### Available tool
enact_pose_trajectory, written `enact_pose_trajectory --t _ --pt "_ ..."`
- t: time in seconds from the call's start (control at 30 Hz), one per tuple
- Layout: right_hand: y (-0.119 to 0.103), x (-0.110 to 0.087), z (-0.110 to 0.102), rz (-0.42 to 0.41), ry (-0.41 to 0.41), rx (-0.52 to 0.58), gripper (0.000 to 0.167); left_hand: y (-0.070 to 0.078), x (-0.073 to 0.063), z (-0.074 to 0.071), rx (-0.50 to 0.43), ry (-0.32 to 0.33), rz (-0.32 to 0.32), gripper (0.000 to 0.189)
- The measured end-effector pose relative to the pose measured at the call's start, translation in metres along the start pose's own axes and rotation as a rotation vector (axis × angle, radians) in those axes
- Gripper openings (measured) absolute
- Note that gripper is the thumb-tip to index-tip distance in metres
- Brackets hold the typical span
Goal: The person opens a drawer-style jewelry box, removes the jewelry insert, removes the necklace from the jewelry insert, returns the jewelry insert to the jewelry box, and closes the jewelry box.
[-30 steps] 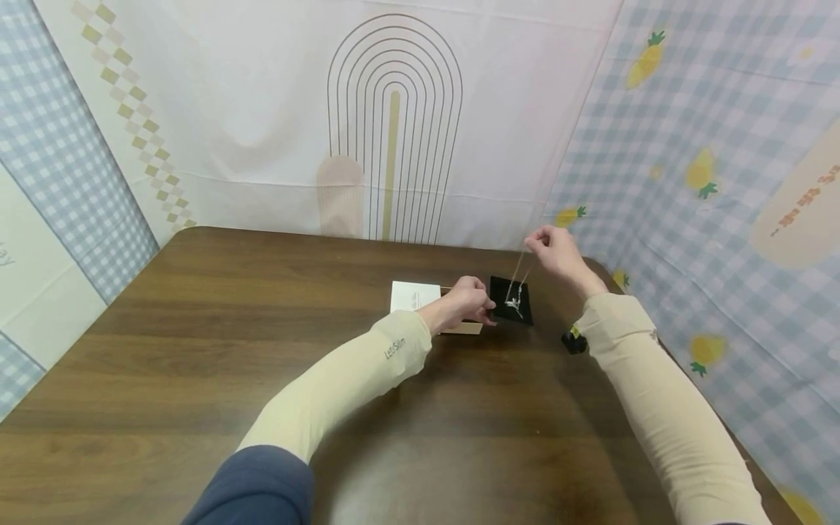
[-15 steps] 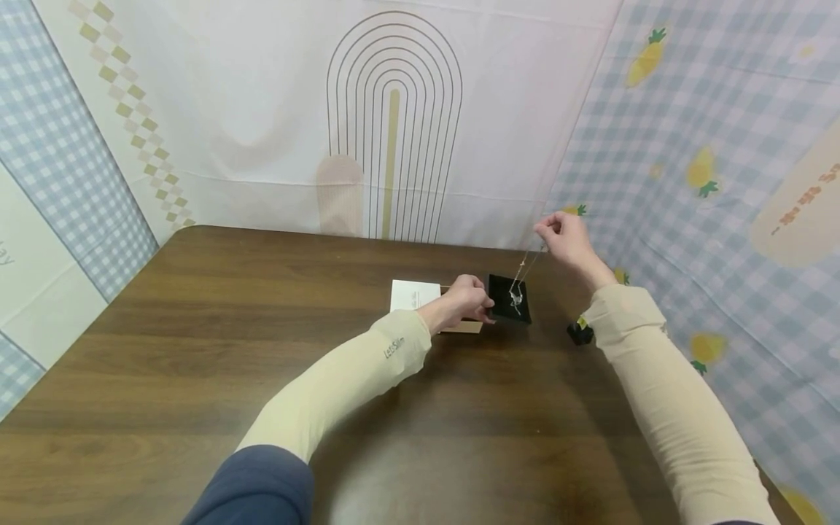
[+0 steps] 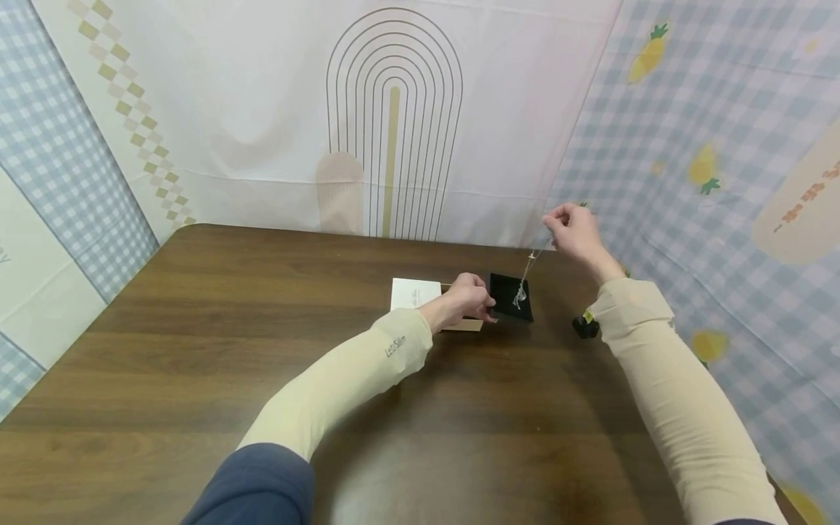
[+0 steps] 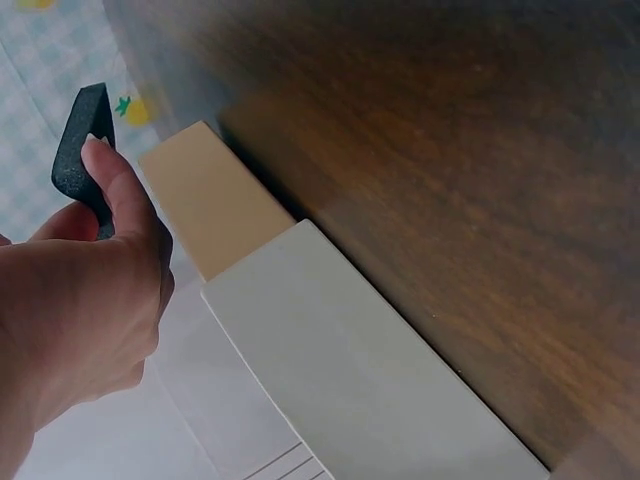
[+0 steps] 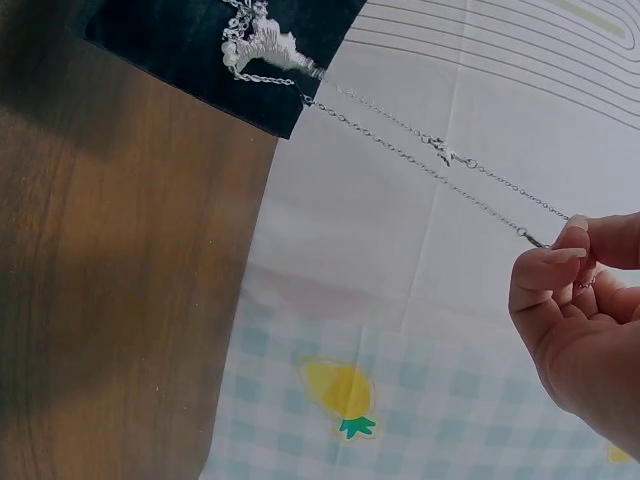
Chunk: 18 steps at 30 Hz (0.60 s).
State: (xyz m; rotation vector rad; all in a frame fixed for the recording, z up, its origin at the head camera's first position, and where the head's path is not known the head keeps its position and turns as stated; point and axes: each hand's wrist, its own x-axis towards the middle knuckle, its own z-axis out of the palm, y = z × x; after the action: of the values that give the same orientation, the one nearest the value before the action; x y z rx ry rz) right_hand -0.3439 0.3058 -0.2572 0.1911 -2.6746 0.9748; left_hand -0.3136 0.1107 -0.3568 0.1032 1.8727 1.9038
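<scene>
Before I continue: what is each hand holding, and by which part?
The right hand pinches the necklace by the upper end of its chain; the left hand grips the black pad by its left edge.

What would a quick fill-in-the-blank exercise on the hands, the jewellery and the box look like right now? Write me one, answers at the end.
1. The left hand pinches a square pad whose colour is ____.
2. The necklace runs from the right hand to the ____ in the left.
3. A tan box sticks out partway from a ____ cover.

Missing words: black; pad; white.
</scene>
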Motion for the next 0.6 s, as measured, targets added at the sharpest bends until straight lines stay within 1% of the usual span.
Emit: enact_pose_trajectory --t 0.27,0.6 --pt "0.0002 0.0003 -0.0046 0.011 0.008 0.008 0.028 -0.0003 -0.0013 0.0007 0.014 0.009 0.001 0.016" --pt "0.0034 0.0046 -0.0087 0.016 0.046 0.032 0.025 0.0002 -0.0033 -0.0009 0.033 0.009 -0.002 0.016"
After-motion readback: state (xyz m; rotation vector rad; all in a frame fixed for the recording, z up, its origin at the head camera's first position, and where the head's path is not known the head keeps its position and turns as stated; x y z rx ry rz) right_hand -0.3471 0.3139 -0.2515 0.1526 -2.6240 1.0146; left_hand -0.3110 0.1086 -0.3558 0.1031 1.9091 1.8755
